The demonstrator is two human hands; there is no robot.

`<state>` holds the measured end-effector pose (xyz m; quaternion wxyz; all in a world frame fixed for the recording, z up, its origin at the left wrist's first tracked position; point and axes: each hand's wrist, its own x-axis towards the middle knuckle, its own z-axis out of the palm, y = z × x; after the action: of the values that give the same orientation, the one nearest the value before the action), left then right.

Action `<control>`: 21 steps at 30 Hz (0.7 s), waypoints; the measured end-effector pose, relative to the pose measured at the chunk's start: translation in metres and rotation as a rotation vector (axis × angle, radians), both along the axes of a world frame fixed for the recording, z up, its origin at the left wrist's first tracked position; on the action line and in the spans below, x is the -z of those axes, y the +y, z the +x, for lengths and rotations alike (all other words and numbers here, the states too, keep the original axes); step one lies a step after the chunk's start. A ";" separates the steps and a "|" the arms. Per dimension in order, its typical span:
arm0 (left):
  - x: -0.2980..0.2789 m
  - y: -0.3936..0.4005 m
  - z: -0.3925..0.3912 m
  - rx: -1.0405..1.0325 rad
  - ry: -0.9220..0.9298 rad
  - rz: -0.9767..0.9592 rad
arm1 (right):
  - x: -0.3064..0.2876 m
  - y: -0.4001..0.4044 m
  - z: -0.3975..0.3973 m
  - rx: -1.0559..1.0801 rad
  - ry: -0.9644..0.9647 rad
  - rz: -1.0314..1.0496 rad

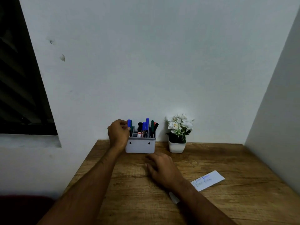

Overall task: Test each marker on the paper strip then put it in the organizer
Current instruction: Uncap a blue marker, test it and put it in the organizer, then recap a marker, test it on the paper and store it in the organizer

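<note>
A grey organizer [140,145] stands at the back of the wooden table [227,200], against the wall. Several markers stand in it: blue, black, green and red-capped ones [144,129]. My left hand [118,133] is at the organizer's left end and pinches a blue marker [129,123] that stands upright in the left compartment. My right hand [163,170] rests on the table in front of the organizer, fingers relaxed, holding nothing. The white paper strip [209,180] with blue and faint scribbles lies to the right, partly under my right forearm.
A small white pot of white flowers [177,133] stands right of the organizer. Walls close in behind and on the right. A dark window [19,88] is at the left. The table's left edge runs diagonally under my left forearm.
</note>
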<state>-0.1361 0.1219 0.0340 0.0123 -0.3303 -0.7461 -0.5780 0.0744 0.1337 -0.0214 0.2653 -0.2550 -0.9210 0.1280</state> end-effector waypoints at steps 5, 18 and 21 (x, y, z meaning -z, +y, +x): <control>0.008 -0.024 -0.002 -0.043 0.028 -0.051 | -0.001 -0.011 0.003 -0.005 0.015 -0.005; 0.024 -0.124 0.004 -0.126 0.262 -0.915 | 0.002 -0.050 0.012 -0.046 0.056 0.010; 0.025 -0.134 0.010 -0.119 0.272 -1.033 | 0.002 -0.056 0.017 -0.052 0.055 0.020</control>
<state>-0.1261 -0.0120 0.0089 -0.0224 -0.3225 -0.9424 -0.0861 0.0914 0.0780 -0.0232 0.2897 -0.2247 -0.9208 0.1329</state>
